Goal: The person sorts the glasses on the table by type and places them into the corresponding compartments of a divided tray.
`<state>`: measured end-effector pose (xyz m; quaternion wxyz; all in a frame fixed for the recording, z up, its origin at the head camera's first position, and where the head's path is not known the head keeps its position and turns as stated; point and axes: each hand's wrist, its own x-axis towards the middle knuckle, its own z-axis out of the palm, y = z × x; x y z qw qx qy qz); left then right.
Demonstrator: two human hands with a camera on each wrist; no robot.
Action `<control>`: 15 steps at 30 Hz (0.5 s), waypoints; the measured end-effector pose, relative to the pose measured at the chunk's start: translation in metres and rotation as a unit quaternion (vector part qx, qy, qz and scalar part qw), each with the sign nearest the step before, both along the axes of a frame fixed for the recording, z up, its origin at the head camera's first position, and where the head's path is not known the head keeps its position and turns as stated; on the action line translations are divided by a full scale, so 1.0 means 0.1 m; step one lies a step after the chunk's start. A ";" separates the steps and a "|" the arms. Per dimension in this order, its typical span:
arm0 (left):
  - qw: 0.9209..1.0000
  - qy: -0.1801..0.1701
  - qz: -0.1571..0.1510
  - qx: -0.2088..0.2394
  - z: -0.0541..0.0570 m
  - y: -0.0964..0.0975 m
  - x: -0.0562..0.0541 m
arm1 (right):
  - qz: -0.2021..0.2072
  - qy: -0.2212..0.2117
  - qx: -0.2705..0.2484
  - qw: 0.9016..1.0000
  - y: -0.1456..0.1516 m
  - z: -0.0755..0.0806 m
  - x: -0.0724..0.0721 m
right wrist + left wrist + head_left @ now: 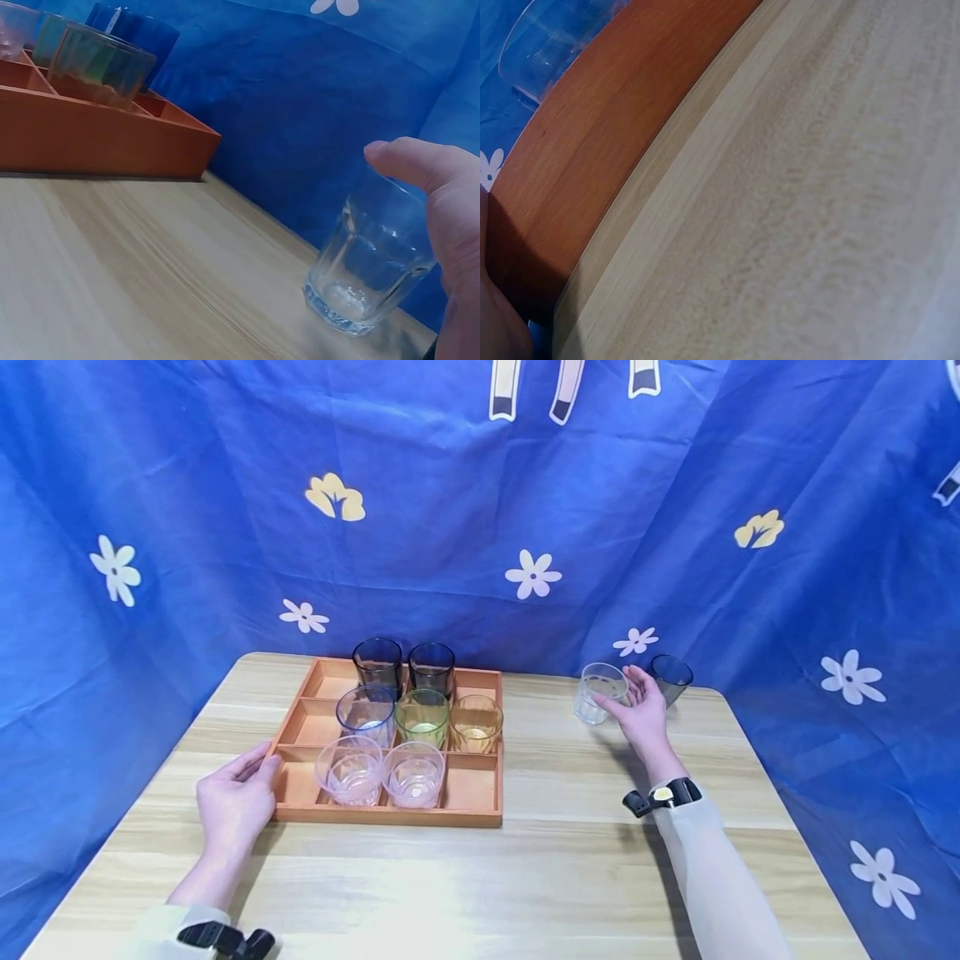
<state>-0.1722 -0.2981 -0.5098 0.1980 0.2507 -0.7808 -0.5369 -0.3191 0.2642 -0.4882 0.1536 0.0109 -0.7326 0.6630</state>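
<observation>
My left hand [238,793] holds the left wall of an orange-brown divided wooden tray [457,817], near its front corner. To the right, my right hand [643,710] grips a clear drinking glass [367,262] near its rim, thumb on the near side. A dark grey glass [672,675] stands just behind that hand, partly hidden. Inside the tray are two dark glasses at the back, then a blue-tinted glass [365,714], a green glass [422,718] and an amber glass [477,722] across the middle. Two pale pink glasses [414,777] stand in the front row.
The light wood table [555,877] carries the tray on its left half. A blue cloth [435,527] printed with flowers hangs behind the table and along both sides. Low dividers split the tray into compartments; the glasses rise above its walls.
</observation>
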 end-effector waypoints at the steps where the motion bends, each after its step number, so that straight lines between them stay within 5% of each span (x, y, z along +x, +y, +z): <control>1: 1.000 0.001 0.000 -0.001 0.00 0.00 0.00 | 0.002 -0.006 -0.004 1.000 -0.01 0.00 -0.01; 15: 1.000 0.014 -0.004 -0.005 -0.03 -0.02 0.01 | -0.007 -0.067 0.004 0.998 -0.13 -0.09 -0.10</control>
